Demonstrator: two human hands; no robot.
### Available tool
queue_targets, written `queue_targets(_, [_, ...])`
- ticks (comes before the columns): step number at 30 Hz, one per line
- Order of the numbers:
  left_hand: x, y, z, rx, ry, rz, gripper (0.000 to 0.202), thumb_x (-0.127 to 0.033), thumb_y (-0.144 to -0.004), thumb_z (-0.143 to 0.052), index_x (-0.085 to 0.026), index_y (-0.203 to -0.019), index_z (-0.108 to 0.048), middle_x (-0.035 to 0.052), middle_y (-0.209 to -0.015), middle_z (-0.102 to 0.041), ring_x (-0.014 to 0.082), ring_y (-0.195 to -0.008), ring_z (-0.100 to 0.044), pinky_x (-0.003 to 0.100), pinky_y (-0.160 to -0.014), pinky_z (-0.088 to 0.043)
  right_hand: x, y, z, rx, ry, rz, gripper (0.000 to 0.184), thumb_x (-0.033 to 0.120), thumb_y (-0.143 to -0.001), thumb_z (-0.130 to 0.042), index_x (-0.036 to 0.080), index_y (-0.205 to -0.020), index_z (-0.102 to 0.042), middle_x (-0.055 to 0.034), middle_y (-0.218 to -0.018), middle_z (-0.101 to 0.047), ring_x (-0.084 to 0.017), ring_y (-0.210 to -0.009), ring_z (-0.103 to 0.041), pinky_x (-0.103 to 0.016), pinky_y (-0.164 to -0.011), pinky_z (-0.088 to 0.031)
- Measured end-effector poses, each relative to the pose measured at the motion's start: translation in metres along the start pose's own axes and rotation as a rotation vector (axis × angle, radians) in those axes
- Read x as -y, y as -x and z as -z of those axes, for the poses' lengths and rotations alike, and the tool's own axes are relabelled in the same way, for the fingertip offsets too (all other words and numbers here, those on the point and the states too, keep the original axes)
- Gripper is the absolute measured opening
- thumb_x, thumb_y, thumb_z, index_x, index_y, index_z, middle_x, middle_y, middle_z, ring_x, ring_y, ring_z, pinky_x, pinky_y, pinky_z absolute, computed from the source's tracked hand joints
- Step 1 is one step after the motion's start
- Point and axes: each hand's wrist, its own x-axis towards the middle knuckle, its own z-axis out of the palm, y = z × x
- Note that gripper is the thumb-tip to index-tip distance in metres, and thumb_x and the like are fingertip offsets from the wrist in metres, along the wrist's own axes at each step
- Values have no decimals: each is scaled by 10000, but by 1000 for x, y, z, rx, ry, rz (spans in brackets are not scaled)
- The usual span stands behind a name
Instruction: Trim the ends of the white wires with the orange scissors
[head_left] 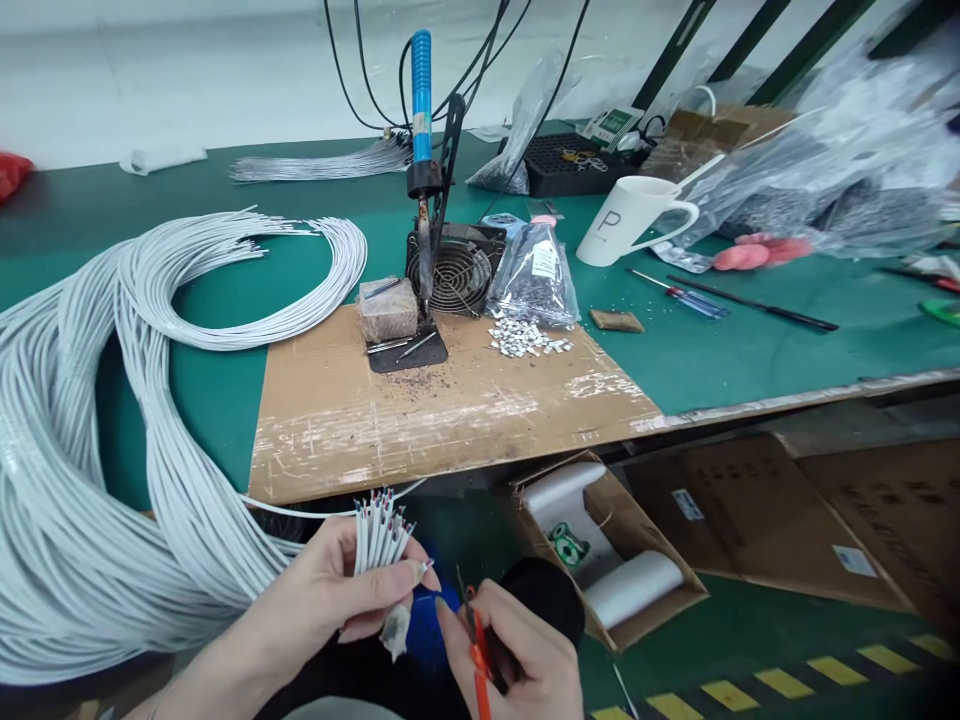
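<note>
My left hand (pixel 352 590) is closed around a bunch of white cables (pixel 377 535). Their cut ends point up, with small coloured wire tips showing. A crumpled whitish scrap (pixel 396 632) hangs below the fingers. Just to the right, my right hand (pixel 521 645) grips orange-handled pliers (pixel 478 650), whose dark narrow jaws point up towards the cable ends without touching them. Large coils of white cable (pixel 60 430) lie at the left. Whether the jaws are open I cannot make out.
A soldering iron (pixel 421 110) stands upright by a small fan (pixel 454 272) on cardboard (pixel 360 430). Small white pieces (pixel 525 338) lie near a plastic bag (pixel 534 275). A white mug (pixel 626 220) and screwdriver (pixel 686 297) are at right. Below sits an open carton (pixel 675 615).
</note>
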Motion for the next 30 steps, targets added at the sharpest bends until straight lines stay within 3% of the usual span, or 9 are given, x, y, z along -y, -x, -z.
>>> queue_targets(6, [0, -1, 2, -2, -38, 33, 372, -490, -772, -894, -140, -839, -785, -33, -605, -535, 32, -454, -322, 180, -412, -191, 0, -3, 5, 60, 36, 39, 416, 228, -959, -593, 222, -689, -277, 54, -655, -298, -103, -544, -300, -275, -499, -227])
queue_targets(12, [-2, 0, -3, -48, -145, 62, 444, -556, -721, -898, -145, -820, -763, -59, -547, -469, 57, -466, -341, 185, -416, -199, 8, -9, 18, 136, 160, 78, 363, 226, -927, -614, 228, -688, -340, 43, -669, -378, -111, -553, -380, -247, -498, -295])
queue_targets(17, [-6, 1, -7, -49, -216, 36, 331, -456, -765, -872, -148, -801, -754, -71, -523, -467, 52, -453, -318, 196, -447, -233, 15, -17, 28, 260, 249, 112, 293, 200, -892, -632, 232, -705, -409, 26, -698, -446, -125, -589, -461, -222, -520, -380])
queue_targets(22, [-4, 1, -6, -27, -296, 29, 310, -448, -812, -819, -151, -821, -730, -79, -530, -443, 67, -470, -292, 225, -471, -219, 20, -24, 31, 290, 240, 173, 345, 144, -878, -578, 236, -693, -301, 39, -662, -404, -115, -567, -412, -246, -508, -310])
queue_targets(30, [6, 2, 3, 8, -289, -11, 333, -499, -859, -782, -167, -871, -764, -16, -685, -530, 146, -662, -406, 278, -626, -323, 16, -22, 33, 314, 263, 190, 406, 81, -806, -559, 238, -738, -190, 49, -642, -349, -120, -575, -337, -284, -525, -234])
